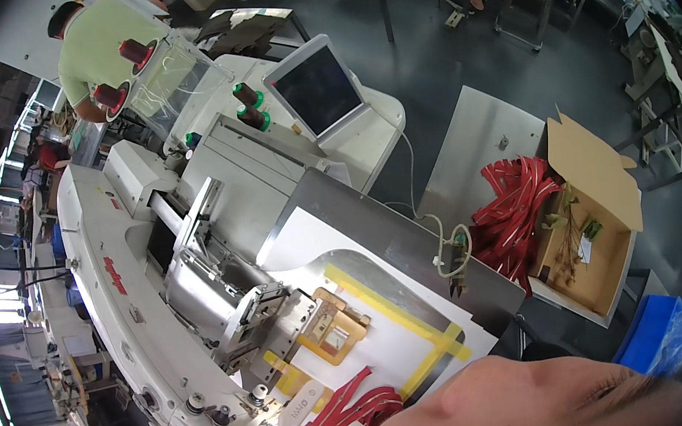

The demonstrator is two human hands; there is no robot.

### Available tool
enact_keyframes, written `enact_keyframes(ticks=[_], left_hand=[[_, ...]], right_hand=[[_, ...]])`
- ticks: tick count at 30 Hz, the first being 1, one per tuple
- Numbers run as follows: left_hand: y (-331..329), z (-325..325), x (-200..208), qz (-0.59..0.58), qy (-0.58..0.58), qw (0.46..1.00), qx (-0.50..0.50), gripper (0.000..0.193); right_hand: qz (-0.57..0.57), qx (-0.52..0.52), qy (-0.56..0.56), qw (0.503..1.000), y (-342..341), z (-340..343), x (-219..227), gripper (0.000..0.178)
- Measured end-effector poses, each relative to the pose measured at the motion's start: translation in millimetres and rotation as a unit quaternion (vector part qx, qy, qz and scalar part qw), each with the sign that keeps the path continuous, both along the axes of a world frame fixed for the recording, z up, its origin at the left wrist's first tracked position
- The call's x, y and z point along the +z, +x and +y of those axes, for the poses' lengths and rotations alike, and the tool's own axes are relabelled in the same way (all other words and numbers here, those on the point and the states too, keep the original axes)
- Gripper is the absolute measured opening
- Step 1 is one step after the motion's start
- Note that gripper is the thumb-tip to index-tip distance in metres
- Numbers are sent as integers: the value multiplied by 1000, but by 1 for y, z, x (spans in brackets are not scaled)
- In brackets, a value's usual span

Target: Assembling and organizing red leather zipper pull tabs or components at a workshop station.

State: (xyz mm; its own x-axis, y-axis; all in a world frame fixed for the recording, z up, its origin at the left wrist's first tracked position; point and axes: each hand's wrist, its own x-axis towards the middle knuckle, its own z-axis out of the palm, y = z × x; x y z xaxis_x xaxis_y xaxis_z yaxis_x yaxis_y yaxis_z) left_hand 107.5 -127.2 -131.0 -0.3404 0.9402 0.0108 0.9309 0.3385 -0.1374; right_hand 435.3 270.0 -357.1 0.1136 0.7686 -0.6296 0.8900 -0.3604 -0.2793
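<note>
Neither of my hands shows in the head view. A large white industrial sewing machine (124, 302) fills the left and middle. By its needle area lies a tan template frame (333, 330) with a small rectangular window. Several red strips that look like zipper tape (371, 407) lie loosely on the white work surface at the near end of the machine, partly hidden at the lower edge. Yellow tape (392, 303) runs along the border of a clear plate there. I cannot see anything touching the strips.
A dark screen (314, 89) stands behind the machine, near green thread cones (253, 117). To the right, a bundle of red strips (507, 221) lies beside an open cardboard box (598, 235). A blue bin (653, 327) stands lower right. A person in a light green shirt (100, 51) works far left.
</note>
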Motion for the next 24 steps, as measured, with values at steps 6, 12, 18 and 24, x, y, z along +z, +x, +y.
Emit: enact_keyframes(ticks=[6, 12, 18, 24], left_hand=[[13, -27, -14, -25, -28, 999, -6, 38], [41, -22, -11, -36, -36, 999, 1, 40], [28, 39, 46, -109, 22, 992, 52, 42], [20, 52, 58, -90, -6, 995, 37, 40]], right_hand=[[8, -3, -3, 1000, -9, -18, 17, 20], [30, 3, 13, 999, -19, -7, 28, 20], [59, -8, 44, 997, -27, 7, 24, 19], [82, -22, 86, 993, -13, 24, 18, 19]])
